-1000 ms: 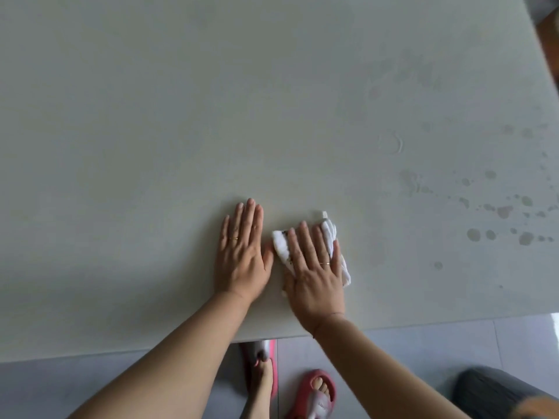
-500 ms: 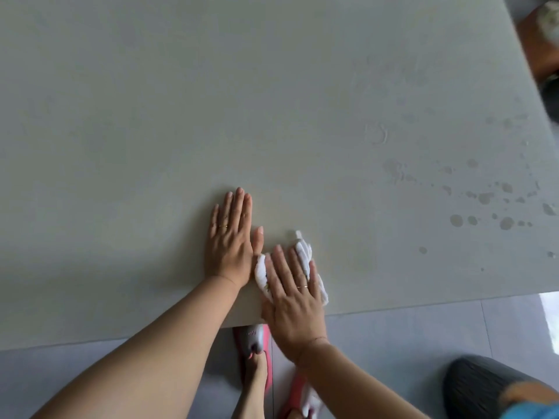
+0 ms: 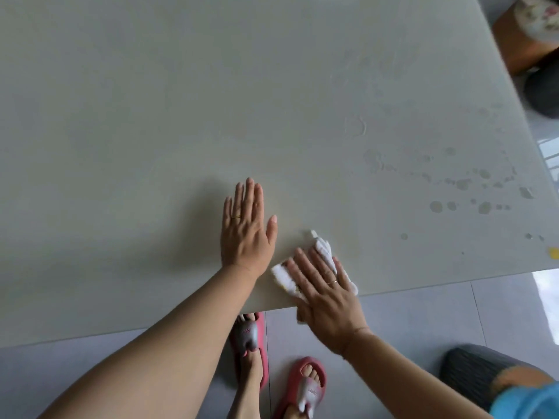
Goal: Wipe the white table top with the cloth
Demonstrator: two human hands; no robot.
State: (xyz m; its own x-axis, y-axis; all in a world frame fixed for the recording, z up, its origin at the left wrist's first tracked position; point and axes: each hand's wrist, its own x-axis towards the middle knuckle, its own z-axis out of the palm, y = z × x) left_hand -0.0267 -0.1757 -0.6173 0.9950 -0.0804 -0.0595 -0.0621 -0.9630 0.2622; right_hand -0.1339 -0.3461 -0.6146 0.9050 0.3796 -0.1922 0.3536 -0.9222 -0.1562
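Observation:
The white table top (image 3: 151, 116) fills most of the view. A small folded white cloth (image 3: 322, 247) lies at the table's near edge, pressed flat under my right hand (image 3: 325, 293), whose palm hangs partly past the edge. My left hand (image 3: 245, 228) rests flat on the table just left of the cloth, fingers together, holding nothing. Grey wet spots (image 3: 459, 192) and faint smears dot the table to the right.
The table's near edge (image 3: 423, 287) runs across the lower frame, with grey floor tiles below. My feet in red slippers (image 3: 302, 385) stand under the edge. A dark stool (image 3: 484, 376) sits at bottom right and a wooden seat (image 3: 523, 34) at top right.
My right hand has dragged the cloth toward me, from further in on the table to its near edge. My left hand has stayed flat beside it.

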